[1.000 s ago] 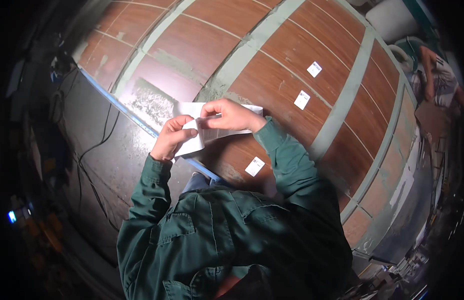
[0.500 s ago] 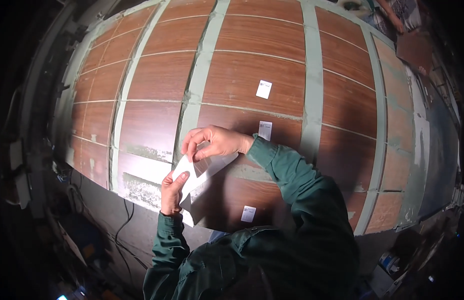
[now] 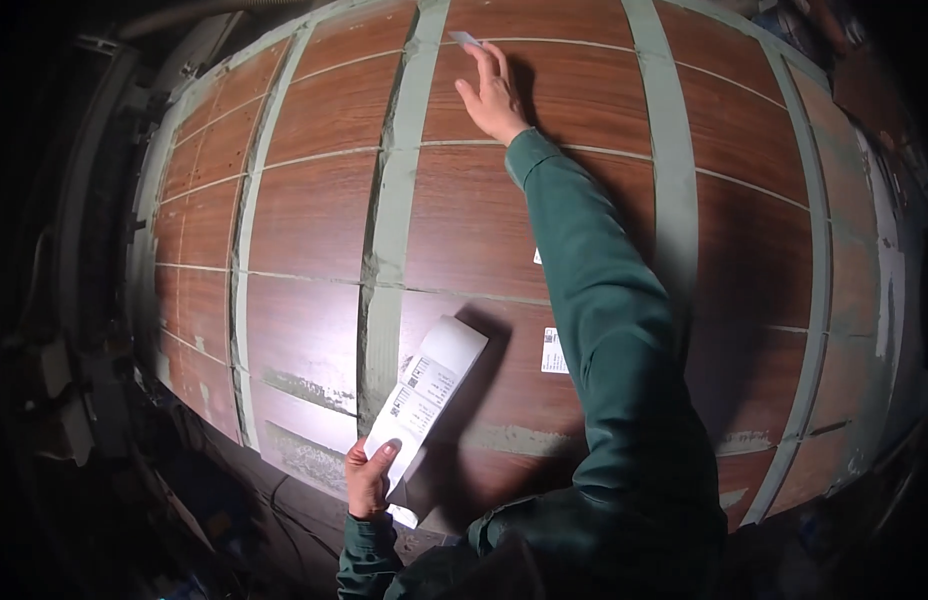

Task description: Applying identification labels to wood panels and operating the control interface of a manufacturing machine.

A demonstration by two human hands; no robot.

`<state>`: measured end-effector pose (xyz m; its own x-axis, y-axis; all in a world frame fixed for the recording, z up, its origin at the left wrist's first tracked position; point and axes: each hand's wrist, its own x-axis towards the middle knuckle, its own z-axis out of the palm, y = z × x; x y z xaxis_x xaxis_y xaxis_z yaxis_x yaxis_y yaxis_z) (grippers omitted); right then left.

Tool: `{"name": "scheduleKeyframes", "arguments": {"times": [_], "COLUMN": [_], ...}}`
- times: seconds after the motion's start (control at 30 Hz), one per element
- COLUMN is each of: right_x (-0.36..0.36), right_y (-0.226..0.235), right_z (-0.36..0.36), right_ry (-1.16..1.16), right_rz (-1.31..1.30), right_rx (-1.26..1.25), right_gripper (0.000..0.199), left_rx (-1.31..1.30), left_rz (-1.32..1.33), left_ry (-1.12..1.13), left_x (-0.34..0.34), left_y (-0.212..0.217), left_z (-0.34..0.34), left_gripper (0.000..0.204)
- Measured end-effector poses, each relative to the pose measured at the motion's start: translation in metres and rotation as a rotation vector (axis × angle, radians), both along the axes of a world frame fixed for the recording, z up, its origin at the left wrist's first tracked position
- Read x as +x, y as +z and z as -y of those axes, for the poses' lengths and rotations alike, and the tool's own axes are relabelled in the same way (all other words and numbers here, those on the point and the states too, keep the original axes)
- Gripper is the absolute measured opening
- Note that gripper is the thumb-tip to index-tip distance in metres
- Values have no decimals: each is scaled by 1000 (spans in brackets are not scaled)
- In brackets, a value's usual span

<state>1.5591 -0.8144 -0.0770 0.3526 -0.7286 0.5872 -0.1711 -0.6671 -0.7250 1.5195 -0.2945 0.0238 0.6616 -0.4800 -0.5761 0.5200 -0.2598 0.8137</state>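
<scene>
My left hand (image 3: 369, 476) is closed on a strip of white printed labels (image 3: 424, 390), pinched under the thumb near the lower end. The strip slants up and right over the brown wood-grain panels, its top end folded or curled over. Far ahead, my right hand (image 3: 492, 98) reaches out with its thumb apart from the fingers. A single white label (image 3: 464, 39) is at its fingertips, by a pale seam between panels; whether it touches the surface I cannot tell. Another white label (image 3: 553, 351) lies on a panel beside my right sleeve, which partly covers one more label (image 3: 538, 256).
Brown rectangular panels (image 3: 314, 230) lie in rows, parted by pale green strips (image 3: 674, 200) and thin seams. Paler panels (image 3: 854, 200) run along the right side. Dark cables (image 3: 284, 500) lie on the floor at lower left.
My right hand has left the strip by my left hand and moved far forward with one label at its fingertips. My left hand has kept the strip and now sits lower in view.
</scene>
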Motion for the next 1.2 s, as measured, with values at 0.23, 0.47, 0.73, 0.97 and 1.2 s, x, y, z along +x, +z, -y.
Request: {"name": "scheduleKeyframes", "arguments": {"times": [0.23,0.47,0.73,0.97,1.2], "right_x": [-132,-163,-111,-137,-99], "right_y": [-6,73,68,6,31], "right_z": [65,69,71,45,11], "right_ry": [-200,273,258,-344,-444], "right_rz": [15,-68,-1060,-896,-1136], "right_rx": [-8,768,256,76,-21], "right_gripper": [55,19,39,92,77], "left_rx": [-46,-60,-71,-43,-45], "left_rz": [-12,-42,-65,-84,-133], "left_ry": [27,24,-2,31,-79], "left_x": [10,8,11,9,16], "left_y": [-2,-7,-13,-12,4], "left_z": [9,-5,-10,-16,-9], "left_gripper": [16,16,15,14,17]}}
